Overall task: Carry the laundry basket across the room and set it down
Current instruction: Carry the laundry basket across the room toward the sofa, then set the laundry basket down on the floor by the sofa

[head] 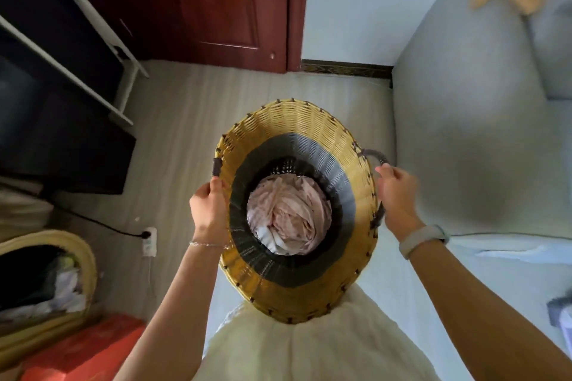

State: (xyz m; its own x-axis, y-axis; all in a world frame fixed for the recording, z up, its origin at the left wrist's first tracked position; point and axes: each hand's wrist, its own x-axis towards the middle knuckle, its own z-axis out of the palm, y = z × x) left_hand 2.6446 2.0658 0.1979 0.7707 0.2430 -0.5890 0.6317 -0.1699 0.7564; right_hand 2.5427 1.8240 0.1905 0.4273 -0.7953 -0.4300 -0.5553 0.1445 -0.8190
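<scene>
A tall woven laundry basket (297, 124), yellow at the rim with a dark grey band inside, hangs in front of me, seen from above. Crumpled pink and white cloth (289, 216) lies at its bottom. My left hand (210, 210) grips the dark handle on the basket's left side. My right hand (397, 195) is closed around the dark loop handle on its right side. A pale band sits on my right wrist. The basket's base and the floor under it are hidden.
A grey sofa (470, 120) stands close on the right. A dark red door (216, 3) is ahead. A dark shelf unit (62, 77) lines the left wall. Another basket with clothes (46, 281), a red box (89, 349) and a power strip (149, 241) lie at lower left.
</scene>
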